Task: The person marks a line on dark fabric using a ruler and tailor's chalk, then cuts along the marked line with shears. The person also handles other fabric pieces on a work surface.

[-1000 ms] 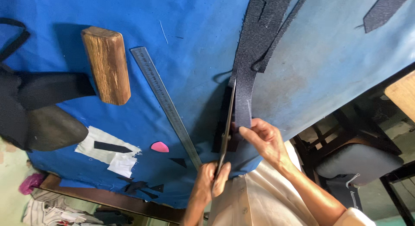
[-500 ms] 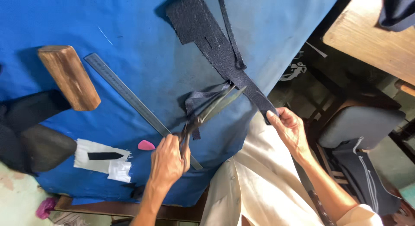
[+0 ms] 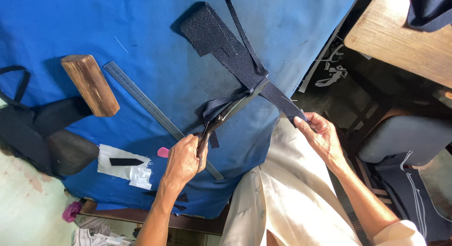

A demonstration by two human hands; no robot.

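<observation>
Fingers of the left hand (image 3: 182,160) closed around the scissors (image 3: 231,112) handles; right hand (image 3: 321,133) fingers pinch the free end of the dark cloth strip (image 3: 238,55), off the table's (image 3: 141,24) near edge. Blades straddle the strip (slack between them). Risk, as judged: uneven tension lets the cloth fold, giving a crooked cut; metal ruler (image 3: 155,109) lies just beside the handles.

Bright daylight, soft shadows on the cloth, sharp focus, dim edges
</observation>
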